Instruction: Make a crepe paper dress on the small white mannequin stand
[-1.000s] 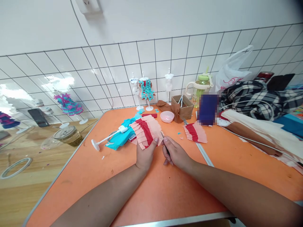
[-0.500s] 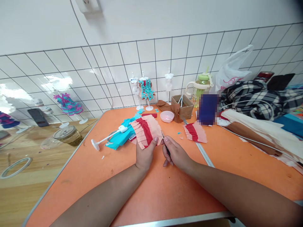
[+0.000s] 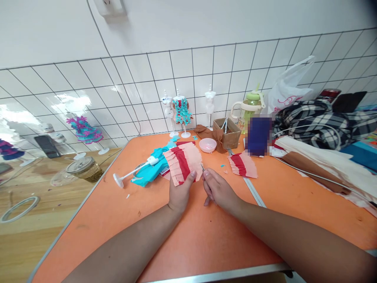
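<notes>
Since a moment ago the right hand [image 3: 219, 191] has crept a little up the bench [image 3: 206, 236], and the thin metal tool [image 3: 202, 167] pinched in its fingers, tweezers or small scissors, I cannot tell which, now has its tip right at the edge of the pleated pink-and-red crepe paper piece [image 3: 183, 163]. The left hand [image 3: 180, 194] barely shifts: thumb on top, fingers closed under the lower edge, holding the piece raised and tilted so the pleats face the tool. Just behind it a white doll stand [image 3: 132, 173] lies tipped over on turquoise crepe paper [image 3: 150, 171]. A second pleated piece [image 3: 243, 164] rests flat to the right, near a small pink bowl [image 3: 207, 145] and a brown cardboard box [image 3: 227, 133], all within easy reach.
</notes>
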Motion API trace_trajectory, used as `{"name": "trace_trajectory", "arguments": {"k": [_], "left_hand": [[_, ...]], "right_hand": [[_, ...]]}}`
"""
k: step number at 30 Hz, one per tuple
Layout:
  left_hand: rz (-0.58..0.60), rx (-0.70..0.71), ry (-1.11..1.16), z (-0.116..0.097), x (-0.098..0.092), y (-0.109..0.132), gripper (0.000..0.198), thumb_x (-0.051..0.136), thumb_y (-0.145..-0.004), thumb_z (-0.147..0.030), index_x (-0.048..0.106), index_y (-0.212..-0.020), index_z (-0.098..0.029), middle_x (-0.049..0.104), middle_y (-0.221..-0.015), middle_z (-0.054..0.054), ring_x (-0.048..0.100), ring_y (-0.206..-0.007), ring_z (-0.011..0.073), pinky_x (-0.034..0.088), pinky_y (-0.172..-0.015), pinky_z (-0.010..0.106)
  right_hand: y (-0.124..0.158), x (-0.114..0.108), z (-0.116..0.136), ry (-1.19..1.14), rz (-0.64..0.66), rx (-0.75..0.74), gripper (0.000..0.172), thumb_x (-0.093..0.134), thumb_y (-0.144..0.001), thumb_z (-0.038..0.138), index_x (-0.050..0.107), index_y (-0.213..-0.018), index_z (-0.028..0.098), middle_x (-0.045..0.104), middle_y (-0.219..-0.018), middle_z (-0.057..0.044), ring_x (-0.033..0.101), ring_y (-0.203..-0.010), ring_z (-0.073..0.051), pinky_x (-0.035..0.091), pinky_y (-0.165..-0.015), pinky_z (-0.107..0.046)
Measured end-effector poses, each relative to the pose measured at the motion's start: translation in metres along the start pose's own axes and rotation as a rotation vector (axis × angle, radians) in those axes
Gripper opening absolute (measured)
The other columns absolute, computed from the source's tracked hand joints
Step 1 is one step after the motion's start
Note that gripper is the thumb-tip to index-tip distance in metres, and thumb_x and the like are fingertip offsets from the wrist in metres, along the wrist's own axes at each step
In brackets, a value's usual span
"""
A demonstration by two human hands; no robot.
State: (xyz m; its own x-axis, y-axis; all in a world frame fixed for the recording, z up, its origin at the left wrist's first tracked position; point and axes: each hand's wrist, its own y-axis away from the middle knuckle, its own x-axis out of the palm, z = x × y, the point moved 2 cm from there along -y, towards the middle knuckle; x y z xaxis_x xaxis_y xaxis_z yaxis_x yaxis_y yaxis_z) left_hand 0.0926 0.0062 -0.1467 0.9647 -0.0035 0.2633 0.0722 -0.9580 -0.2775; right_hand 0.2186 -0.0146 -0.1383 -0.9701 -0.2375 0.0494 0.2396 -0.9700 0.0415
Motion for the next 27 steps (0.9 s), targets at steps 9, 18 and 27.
{"name": "trace_trajectory", "arguments": {"k": [9,18,27], "left_hand": [[-0.340,0.021,0.142,-0.004,-0.061,-0.062,0.050,0.065,-0.075,-0.055,0.058,-0.117,-0.028,0.065,-0.109,0.005,0.062,-0.094,0.0155,0.048,-0.080,0.026],[0.697,-0.520,0.216,-0.009,-0.035,-0.040,0.091,0.071,-0.059,-0.070,0.048,-0.136,-0.027,0.063,-0.126,0.014,0.047,-0.130,0.0306,0.030,-0.108,0.047],[0.731,-0.710,0.168,-0.009,-0.037,-0.039,0.040,0.081,-0.066,-0.031,0.072,-0.100,-0.013,0.072,-0.108,0.018,0.066,-0.103,0.0325,0.049,-0.091,0.041]], "right_hand": [[-0.005,-0.054,0.033,0.518,0.283,-0.133,0.034,0.038,-0.094,0.051,0.048,-0.081,0.022,0.041,-0.065,0.004,0.050,-0.056,-0.011,0.050,-0.043,-0.019],[0.011,-0.050,0.047,0.254,0.595,-0.021,0.036,0.040,-0.092,0.054,0.045,-0.078,0.022,0.033,-0.056,0.007,0.038,-0.048,-0.009,0.046,-0.040,-0.020],[0.002,-0.052,0.038,0.549,0.480,-0.123,0.035,0.033,-0.096,0.051,0.047,-0.084,0.022,0.041,-0.068,0.004,0.049,-0.055,-0.011,0.046,-0.044,-0.020]]}}
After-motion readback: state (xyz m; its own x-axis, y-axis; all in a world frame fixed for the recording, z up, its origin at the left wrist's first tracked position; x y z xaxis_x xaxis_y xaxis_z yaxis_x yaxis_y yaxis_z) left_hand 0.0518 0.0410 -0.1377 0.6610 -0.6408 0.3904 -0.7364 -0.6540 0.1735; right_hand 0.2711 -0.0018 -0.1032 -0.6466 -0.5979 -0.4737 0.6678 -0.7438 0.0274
